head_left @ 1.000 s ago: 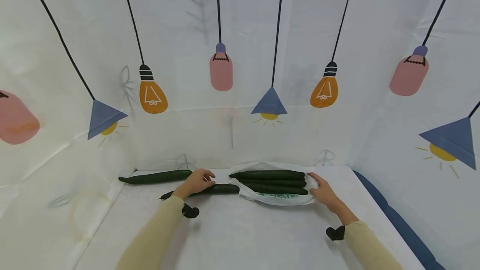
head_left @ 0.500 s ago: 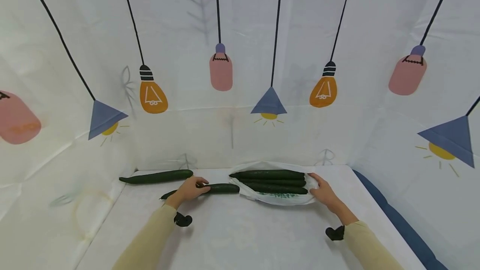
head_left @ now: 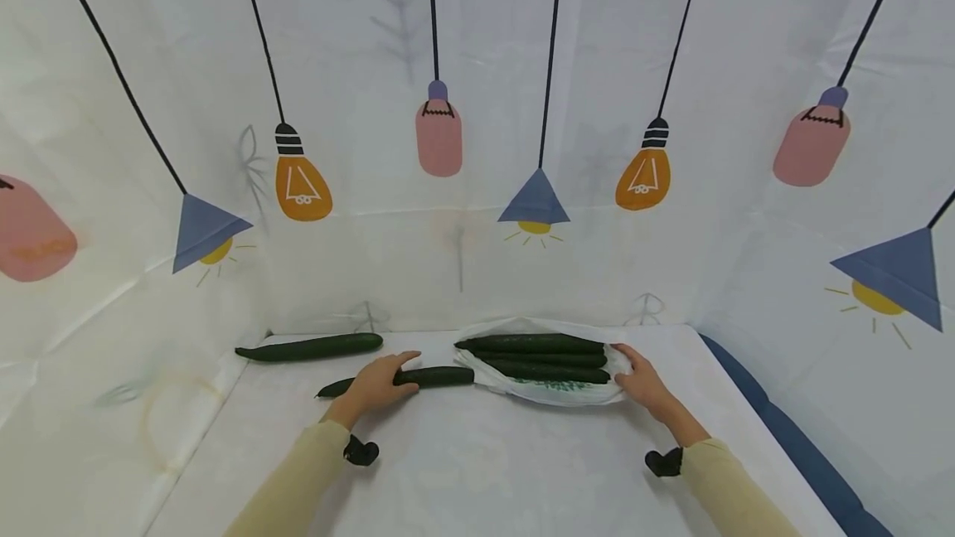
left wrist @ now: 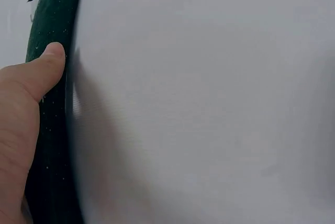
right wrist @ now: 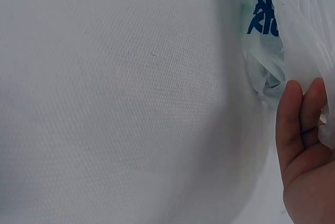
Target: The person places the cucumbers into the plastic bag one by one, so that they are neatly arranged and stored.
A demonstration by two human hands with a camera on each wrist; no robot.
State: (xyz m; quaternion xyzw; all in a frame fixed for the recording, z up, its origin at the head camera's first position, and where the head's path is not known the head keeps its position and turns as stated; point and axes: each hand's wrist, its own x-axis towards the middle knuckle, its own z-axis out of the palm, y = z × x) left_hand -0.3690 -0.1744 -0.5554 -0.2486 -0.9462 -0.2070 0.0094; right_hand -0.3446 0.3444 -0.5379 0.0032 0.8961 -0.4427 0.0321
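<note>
My left hand (head_left: 375,384) lies across a dark green cucumber (head_left: 440,375) on the table. Its thumb (left wrist: 51,56) is on the near side and the fingers reach over the far side; in the left wrist view the thumb presses against the skin. To the right is a thin white plastic bag (head_left: 589,395) with several cucumbers (head_left: 540,344) lying in its open mouth. At the bag's right end my right hand (head_left: 647,384) holds the crumpled plastic; the right wrist view shows fingers curled at the film (right wrist: 309,41), partly hidden behind it.
Another cucumber (head_left: 313,348) lies at the back left of the white table (head_left: 492,471). White curtains (head_left: 477,263) printed with lamps enclose the back and sides. A blue padded edge (head_left: 806,446) runs along the right.
My left hand has moved slightly left along the nearer cucumber, and its fingers and thumb have spread to either side of it. The right hand stays at the bag.
</note>
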